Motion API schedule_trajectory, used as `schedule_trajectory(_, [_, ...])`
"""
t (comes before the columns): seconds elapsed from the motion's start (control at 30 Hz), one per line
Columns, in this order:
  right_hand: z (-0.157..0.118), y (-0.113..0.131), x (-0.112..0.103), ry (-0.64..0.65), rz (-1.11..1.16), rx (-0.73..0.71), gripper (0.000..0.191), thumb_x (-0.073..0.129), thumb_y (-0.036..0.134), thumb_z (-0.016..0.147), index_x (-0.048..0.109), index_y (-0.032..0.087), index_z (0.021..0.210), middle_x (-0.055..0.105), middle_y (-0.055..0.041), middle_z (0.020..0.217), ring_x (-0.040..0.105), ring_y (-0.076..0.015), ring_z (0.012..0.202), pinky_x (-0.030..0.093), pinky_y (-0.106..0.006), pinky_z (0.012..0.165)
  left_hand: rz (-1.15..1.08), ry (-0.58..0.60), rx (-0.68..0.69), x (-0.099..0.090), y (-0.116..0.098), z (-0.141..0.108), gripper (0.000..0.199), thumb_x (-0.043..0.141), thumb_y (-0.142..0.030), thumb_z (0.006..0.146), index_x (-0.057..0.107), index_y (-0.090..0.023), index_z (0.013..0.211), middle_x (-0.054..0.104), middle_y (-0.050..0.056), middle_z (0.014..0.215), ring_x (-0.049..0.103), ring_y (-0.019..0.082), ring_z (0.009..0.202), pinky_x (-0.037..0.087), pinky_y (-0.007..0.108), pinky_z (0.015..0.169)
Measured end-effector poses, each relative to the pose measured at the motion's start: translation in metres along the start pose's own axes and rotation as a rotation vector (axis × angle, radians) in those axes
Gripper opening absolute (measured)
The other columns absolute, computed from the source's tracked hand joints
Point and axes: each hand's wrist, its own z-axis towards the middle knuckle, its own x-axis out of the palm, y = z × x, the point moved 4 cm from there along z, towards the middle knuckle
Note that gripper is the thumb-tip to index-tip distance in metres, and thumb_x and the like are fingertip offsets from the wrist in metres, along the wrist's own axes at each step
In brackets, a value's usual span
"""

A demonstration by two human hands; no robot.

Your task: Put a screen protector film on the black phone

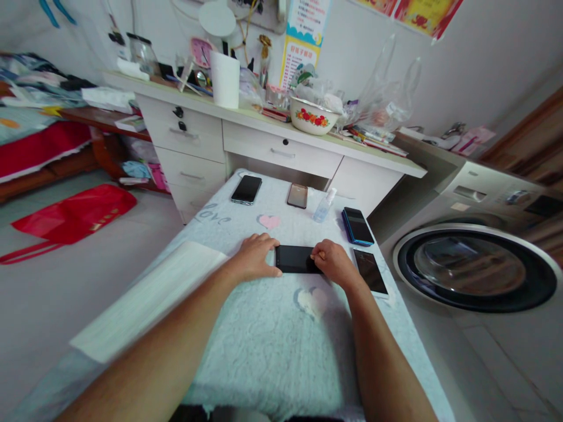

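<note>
A black smartphone [295, 259] lies crosswise on the cloth-covered table, screen up. My left hand [256, 257] grips its left end, thumb at the near edge and fingers at the far edge. On the right part of the screen rests my right hand [331, 259], its fingers curled and pressed together. Whether something small is pinched in them is hidden. Just right of that hand lies a white-edged phone [370, 272], with a blue-edged phone [358, 226] beyond it. A clear spray bottle [324, 206] stands behind the right hand.
At the table's far side are another phone [247, 190] and a brownish phone case [298, 196]. White paper sheets [152, 299] lie along the left edge. A white desk [281, 153] stands beyond, a washing machine [477, 234] at right, and a red bag [77, 214] on the floor.
</note>
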Motion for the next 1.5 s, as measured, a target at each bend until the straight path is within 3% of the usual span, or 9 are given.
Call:
schedule_trajectory(0.3, [-0.007, 0.006, -0.005, 0.1, 0.129, -0.036, 0.011, 0.059, 0.011, 0.074, 0.068, 0.017, 0.074, 0.063, -0.001, 0.074, 0.054, -0.0112, 0.066, 0.037, -0.021, 0.062, 0.006, 0.001, 0.007, 0.001, 0.001, 0.0, 0.063, 0.072, -0.048, 0.059, 0.055, -0.024, 0.115, 0.057, 0.005, 0.11, 0.049, 0.026, 0.106, 0.038, 0.034, 0.087])
schedule_trajectory(1.03, [0.007, -0.001, 0.007, -0.093, 0.004, 0.037, 0.015, 0.054, 0.012, 0.081, 0.069, 0.016, 0.081, 0.061, -0.0048, 0.083, 0.055, -0.0137, 0.078, 0.037, -0.022, 0.073, 0.006, -0.014, 0.022, 0.002, 0.003, 0.0, 0.062, 0.072, -0.047, 0.058, 0.055, -0.025, 0.113, 0.056, 0.004, 0.108, 0.049, 0.025, 0.104, 0.038, 0.034, 0.087])
schedule_trajectory(1.5, [0.012, -0.002, 0.009, -0.119, -0.014, 0.071, 0.017, 0.052, 0.014, 0.083, 0.068, 0.016, 0.082, 0.061, -0.0055, 0.085, 0.056, -0.0145, 0.08, 0.037, -0.023, 0.074, 0.006, -0.005, 0.008, 0.001, 0.001, 0.0, 0.061, 0.072, -0.047, 0.058, 0.056, -0.026, 0.113, 0.057, 0.004, 0.108, 0.049, 0.025, 0.104, 0.038, 0.034, 0.087])
